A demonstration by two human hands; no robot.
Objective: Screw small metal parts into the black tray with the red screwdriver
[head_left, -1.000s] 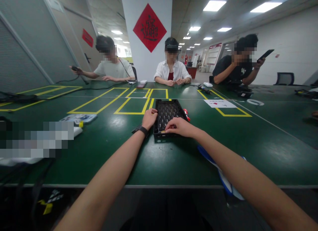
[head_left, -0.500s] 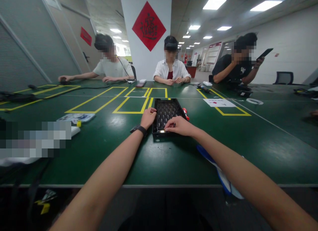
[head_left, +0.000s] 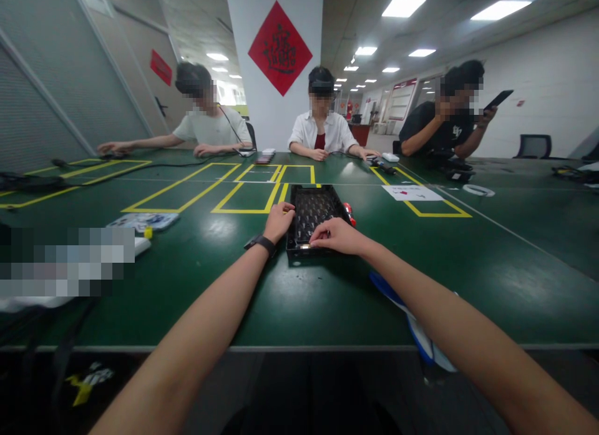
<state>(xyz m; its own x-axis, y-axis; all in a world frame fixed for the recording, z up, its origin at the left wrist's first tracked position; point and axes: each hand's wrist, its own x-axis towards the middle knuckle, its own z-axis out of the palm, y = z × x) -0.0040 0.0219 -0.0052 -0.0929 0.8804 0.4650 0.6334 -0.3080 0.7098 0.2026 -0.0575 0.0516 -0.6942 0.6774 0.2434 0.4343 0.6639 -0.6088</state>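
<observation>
In the head view a shallow black tray (head_left: 322,191) lies lengthwise on the green table, with rows of small dark, shiny shapes inside. My left hand (head_left: 279,219) holds the tray's left wall, its fingers bent over the rim. Above the tray's near end is my right hand (head_left: 334,235), thumb and fingers pinched together low inside it. Whatever is between those fingertips is too small to make out. A small bright strip (head_left: 305,246) shows at the near end, just left of the right fingertips.
Red objects (head_left: 349,214) lie against the tray's right side. A blue-and-white item (head_left: 418,335) hangs over the near table edge (head_left: 327,347) under my right forearm. A paper sheet (head_left: 412,193) lies farther right, a patterned flat item (head_left: 145,221) left. Three people sit opposite.
My hands and the tray have hardly moved; the bright strip looks dimmer. The middle person opposite has reached one hand to the right, and the left person's hand has slid left.
</observation>
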